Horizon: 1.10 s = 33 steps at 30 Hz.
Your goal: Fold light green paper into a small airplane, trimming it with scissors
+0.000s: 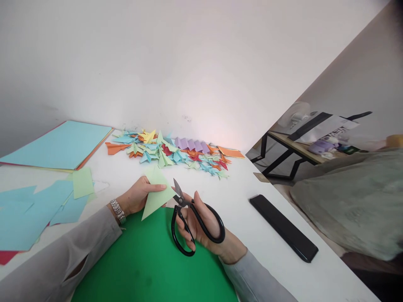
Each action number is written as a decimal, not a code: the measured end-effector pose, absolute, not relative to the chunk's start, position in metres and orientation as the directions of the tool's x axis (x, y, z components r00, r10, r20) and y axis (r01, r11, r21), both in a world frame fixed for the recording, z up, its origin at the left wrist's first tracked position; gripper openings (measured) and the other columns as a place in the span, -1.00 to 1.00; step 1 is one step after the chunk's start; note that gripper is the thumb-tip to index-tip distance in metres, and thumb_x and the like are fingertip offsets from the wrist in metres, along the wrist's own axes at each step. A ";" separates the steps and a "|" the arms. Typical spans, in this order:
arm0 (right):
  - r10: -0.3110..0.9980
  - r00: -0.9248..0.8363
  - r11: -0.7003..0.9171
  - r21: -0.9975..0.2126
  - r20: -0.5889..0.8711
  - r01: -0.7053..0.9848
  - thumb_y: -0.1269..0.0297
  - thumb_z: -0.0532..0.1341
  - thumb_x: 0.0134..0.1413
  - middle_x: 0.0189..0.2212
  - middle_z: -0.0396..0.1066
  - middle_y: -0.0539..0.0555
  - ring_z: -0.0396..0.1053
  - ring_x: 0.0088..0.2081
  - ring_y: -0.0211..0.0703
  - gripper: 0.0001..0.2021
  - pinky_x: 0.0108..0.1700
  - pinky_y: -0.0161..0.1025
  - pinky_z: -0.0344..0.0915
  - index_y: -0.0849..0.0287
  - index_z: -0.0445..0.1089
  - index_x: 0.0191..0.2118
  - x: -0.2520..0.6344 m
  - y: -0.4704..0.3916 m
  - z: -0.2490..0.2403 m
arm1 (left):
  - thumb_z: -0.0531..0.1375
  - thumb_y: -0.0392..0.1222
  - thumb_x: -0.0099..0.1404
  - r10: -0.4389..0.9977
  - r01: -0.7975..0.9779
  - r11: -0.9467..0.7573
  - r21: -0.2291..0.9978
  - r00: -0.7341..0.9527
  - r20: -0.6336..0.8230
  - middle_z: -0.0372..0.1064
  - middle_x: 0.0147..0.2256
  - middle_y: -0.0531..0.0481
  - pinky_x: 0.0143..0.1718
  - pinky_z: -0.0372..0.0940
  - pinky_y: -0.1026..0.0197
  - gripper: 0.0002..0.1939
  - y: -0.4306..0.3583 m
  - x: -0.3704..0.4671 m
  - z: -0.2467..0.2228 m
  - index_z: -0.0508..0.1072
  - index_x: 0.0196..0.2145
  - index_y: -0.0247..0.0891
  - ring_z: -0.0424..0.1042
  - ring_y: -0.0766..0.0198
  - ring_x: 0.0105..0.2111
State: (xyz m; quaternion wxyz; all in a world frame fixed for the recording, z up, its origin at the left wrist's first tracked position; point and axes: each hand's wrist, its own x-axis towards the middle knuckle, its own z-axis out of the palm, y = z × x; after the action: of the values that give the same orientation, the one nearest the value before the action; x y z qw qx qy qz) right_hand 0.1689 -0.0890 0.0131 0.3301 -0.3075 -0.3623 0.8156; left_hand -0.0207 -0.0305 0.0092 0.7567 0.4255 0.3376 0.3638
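Note:
Between the thumb and fingers of my left hand [138, 195] is a light green folded paper [155, 197], pointed at its lower end. My right hand [204, 224] grips a pair of black-handled scissors [181, 200], the fingers through the loops. The scissors' blades are spread apart at the right corner of the green paper; whether they touch it I cannot tell. Both hands are above a green mat [151, 260] at the front of the white table [239, 184].
Folded paper pieces [166, 151] in many colours lie heaped along the wall. To the left are a stack of coloured sheets [63, 144] and loose blue papers [40, 214]. A long black case [283, 226] lies at right. Beyond stand a side table [283, 142] and a bed [352, 201].

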 end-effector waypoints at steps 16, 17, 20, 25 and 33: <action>0.743 -0.629 -0.539 -0.763 -0.231 -0.356 -0.29 -0.12 0.04 -0.61 0.27 -0.03 0.19 -0.71 -0.30 -0.37 -0.77 -0.38 0.20 0.13 0.22 -0.02 0.166 -0.088 0.011 | 0.34 -0.24 -0.01 0.824 -0.289 0.389 0.875 0.534 -0.190 0.50 -0.47 -0.11 -0.44 0.32 0.23 -0.81 -0.034 -0.017 0.012 0.51 -0.41 -0.40 0.45 0.25 -0.51; 0.747 -0.624 -0.533 -0.768 -0.229 -0.355 -0.29 -0.13 0.04 -0.61 0.27 -0.03 0.19 -0.71 -0.30 -0.36 -0.77 -0.38 0.20 0.12 0.21 0.00 0.166 -0.088 0.012 | 0.34 -0.24 -0.01 0.827 -0.297 0.388 0.873 0.530 -0.187 0.50 -0.45 -0.12 -0.43 0.32 0.23 -0.81 -0.034 -0.017 0.012 0.51 -0.40 -0.40 0.45 0.24 -0.50; 0.763 -0.610 -0.509 -0.780 -0.214 -0.364 -0.26 -0.14 0.07 -0.62 0.28 -0.05 0.18 -0.71 -0.30 -0.38 -0.77 -0.38 0.20 0.06 0.14 0.08 0.165 -0.089 0.014 | 0.34 -0.24 -0.01 0.837 -0.312 0.385 0.868 0.515 -0.186 0.50 -0.44 -0.13 -0.42 0.31 0.23 -0.79 -0.033 -0.016 0.011 0.52 -0.39 -0.40 0.45 0.24 -0.49; 0.775 -0.596 -0.494 -0.790 -0.210 -0.364 -0.26 -0.13 0.08 -0.61 0.28 -0.05 0.18 -0.71 -0.30 -0.37 -0.77 -0.39 0.20 0.04 0.07 0.14 0.166 -0.089 0.017 | 0.33 -0.26 -0.01 0.840 -0.328 0.380 0.865 0.514 -0.175 0.48 -0.46 -0.10 -0.46 0.30 0.26 -0.76 -0.032 -0.017 0.010 0.54 -0.34 -0.41 0.42 0.28 -0.52; 0.767 -0.602 -0.504 -0.790 -0.224 -0.349 -0.23 -0.14 0.10 -0.61 0.28 -0.05 0.18 -0.71 -0.31 -0.40 -0.77 -0.40 0.18 0.06 0.10 0.11 0.169 -0.092 0.021 | 0.32 -0.20 0.01 0.815 -0.268 0.402 0.876 0.540 -0.208 0.43 -0.56 -0.07 -0.57 0.28 0.25 -0.79 -0.030 -0.022 0.009 0.52 -0.42 -0.42 0.35 0.31 -0.62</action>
State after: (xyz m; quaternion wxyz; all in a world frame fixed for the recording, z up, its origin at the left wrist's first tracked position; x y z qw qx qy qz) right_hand 0.1693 -0.0917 0.0206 0.3410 -0.2880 -0.3628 0.8180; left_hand -0.0223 -0.0295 0.0086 0.7710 0.4192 0.3262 0.3513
